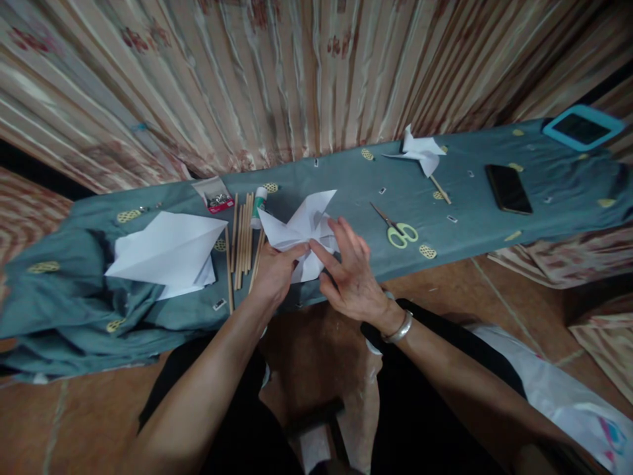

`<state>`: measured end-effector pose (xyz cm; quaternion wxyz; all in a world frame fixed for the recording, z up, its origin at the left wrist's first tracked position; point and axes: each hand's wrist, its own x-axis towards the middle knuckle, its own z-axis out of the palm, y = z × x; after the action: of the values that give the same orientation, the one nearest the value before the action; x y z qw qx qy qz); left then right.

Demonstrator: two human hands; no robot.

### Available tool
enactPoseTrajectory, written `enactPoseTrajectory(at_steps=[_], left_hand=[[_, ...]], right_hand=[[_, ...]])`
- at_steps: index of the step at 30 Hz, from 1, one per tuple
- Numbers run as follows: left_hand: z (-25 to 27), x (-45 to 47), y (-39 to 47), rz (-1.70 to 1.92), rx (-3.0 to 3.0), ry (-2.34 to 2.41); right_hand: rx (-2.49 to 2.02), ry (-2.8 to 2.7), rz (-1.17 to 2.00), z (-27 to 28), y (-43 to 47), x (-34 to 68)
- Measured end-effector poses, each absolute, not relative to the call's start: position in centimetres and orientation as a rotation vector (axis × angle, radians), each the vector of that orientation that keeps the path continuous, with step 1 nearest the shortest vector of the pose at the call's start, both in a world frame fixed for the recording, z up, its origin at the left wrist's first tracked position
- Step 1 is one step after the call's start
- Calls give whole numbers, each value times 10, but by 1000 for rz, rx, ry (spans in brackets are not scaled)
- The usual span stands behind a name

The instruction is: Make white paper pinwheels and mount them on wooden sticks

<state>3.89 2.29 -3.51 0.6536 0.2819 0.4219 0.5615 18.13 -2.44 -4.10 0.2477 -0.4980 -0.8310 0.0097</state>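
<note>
A white paper pinwheel (299,224) with folded blades lies at the front edge of the cloth-covered bench. My left hand (274,272) grips its lower left side, the thumb laid toward the centre; the other fingers are mostly hidden. From the right, my right hand (350,277) reaches over the pinwheel. Its index fingertip touches the centre, and the other fingers are spread over the right blade. Close to my left hand lie several wooden sticks (242,244) and a glue stick (258,206). Green-handled scissors (398,231) rest to the right of my right hand.
Folded white paper sheets (165,251) are stacked at left. A small open box of metal pins (216,196) sits behind the sticks. Farther right are another pinwheel on a stick (422,153), a black phone (509,189) and a blue-framed tablet (583,126). A pleated curtain (297,79) hangs behind.
</note>
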Motion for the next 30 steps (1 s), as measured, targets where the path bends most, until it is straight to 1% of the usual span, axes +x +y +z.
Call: enactPoseTrajectory(at_steps=[6, 10, 12, 14, 17, 19, 25, 30], left_hand=[[-37, 37, 28, 1316, 630, 1006], [-37, 37, 27, 1332, 606, 1027], [-38, 38, 26, 1321, 620, 1022], [-40, 38, 25, 1293, 645, 1012], [-44, 38, 24, 1271, 672, 1005], [-46, 38, 24, 1277, 687, 1031], [-48, 38, 21, 1274, 765, 1062], [-49, 40, 20, 1289, 809, 1041]], right_hand=[[-1330, -2229, 32, -31, -26, 185], [-1423, -2009, 140, -26, -19, 196], [-1480, -1820, 278, -30, -11, 202], [-1488, -1627, 486, -38, -1, 206], [-1404, -1417, 859, -48, 11, 210], [-1343, -1345, 1018, -49, 14, 210], [-1278, -1203, 1319, -39, 15, 206], [-1254, -1135, 1428, -42, 18, 201]])
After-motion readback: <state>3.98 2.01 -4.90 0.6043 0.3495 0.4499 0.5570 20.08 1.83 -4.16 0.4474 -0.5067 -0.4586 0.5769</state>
